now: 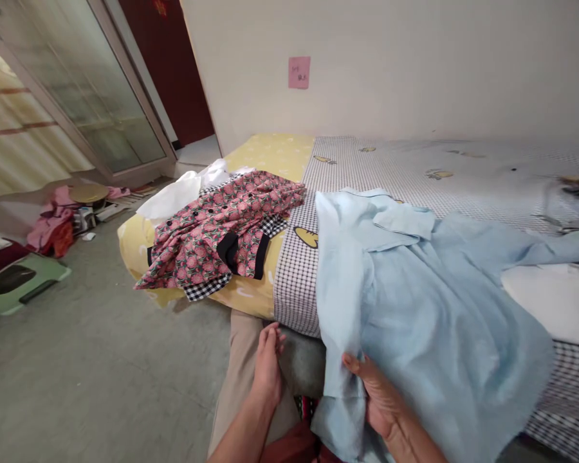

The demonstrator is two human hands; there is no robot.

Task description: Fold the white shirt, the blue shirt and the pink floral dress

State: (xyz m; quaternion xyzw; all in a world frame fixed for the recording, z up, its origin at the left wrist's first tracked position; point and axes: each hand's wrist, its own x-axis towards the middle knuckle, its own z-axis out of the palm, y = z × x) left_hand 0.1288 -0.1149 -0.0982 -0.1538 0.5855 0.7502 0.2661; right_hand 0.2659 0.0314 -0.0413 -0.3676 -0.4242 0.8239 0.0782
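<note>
A light blue shirt (434,302) is spread over the bed's near edge, its collar toward the wall and one side folded inward on the left. My right hand (379,395) grips that folded side low down, thumb on top and fingers hidden under the cloth. Over my lap, left of the shirt, my left hand (269,360) is loosely curled, holding nothing and apart from the fabric. A pink floral garment (207,231) with black trim lies on the bed's left end, over black-and-white checked cloth (207,287) and a white garment (174,196).
The bed has a yellow sheet (275,151) and a checked cover (296,296). White cloth (554,296) lies right of the shirt. On the floor at left are a green stool (43,276) and a heap of pink cloth (51,222). A pink note (299,72) hangs on the wall.
</note>
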